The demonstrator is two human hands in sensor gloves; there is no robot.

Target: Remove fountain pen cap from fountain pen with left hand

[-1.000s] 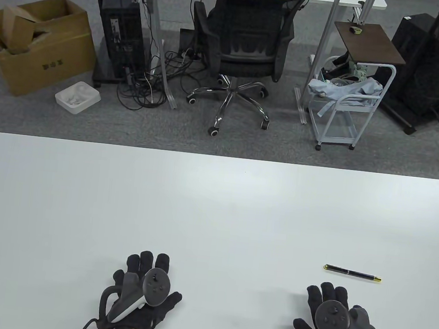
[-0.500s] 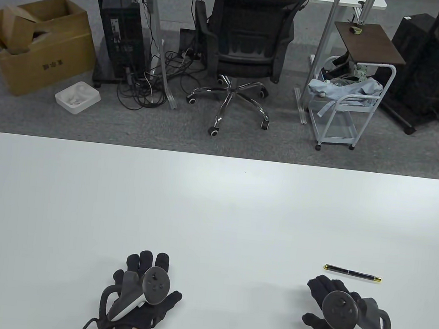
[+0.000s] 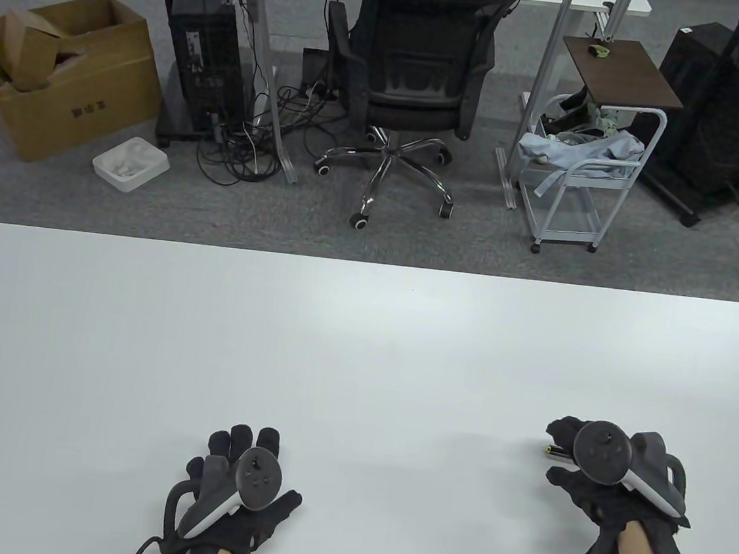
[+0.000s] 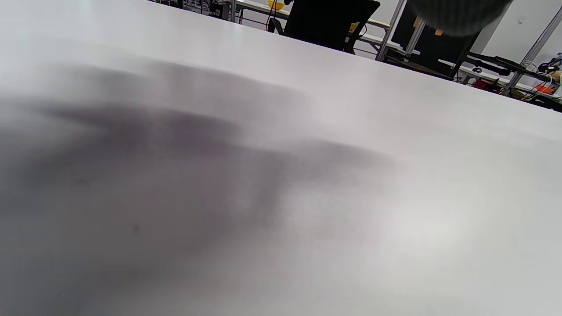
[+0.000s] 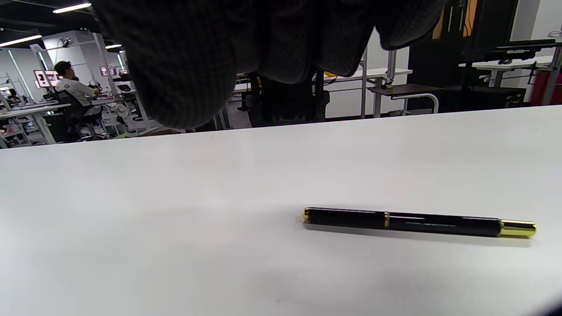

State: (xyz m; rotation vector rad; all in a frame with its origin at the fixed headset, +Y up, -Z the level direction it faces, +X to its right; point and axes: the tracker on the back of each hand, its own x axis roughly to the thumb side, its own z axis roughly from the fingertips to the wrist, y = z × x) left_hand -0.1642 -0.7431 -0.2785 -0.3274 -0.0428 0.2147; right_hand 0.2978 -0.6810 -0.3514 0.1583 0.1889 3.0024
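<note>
A black fountain pen (image 5: 417, 221) with gold trim lies capped on the white table (image 3: 361, 355) at the front right. In the table view only its left tip (image 3: 550, 450) shows, under my right hand (image 3: 554, 453). That hand hovers over the pen with the fingers (image 5: 281, 39) curved above it; the right wrist view shows them clear of the pen. My left hand (image 3: 267, 467) rests flat on the table at the front left, fingers spread, holding nothing and far from the pen. The left wrist view shows only bare table (image 4: 281, 175).
Beyond the table's far edge stand an office chair (image 3: 417, 71), a white cart (image 3: 578, 173) and a cardboard box (image 3: 61, 73) on the floor.
My right hand has moved forward from the front edge and now covers most of the pen. My left hand has slid slightly back toward the front edge. The pen has not moved.
</note>
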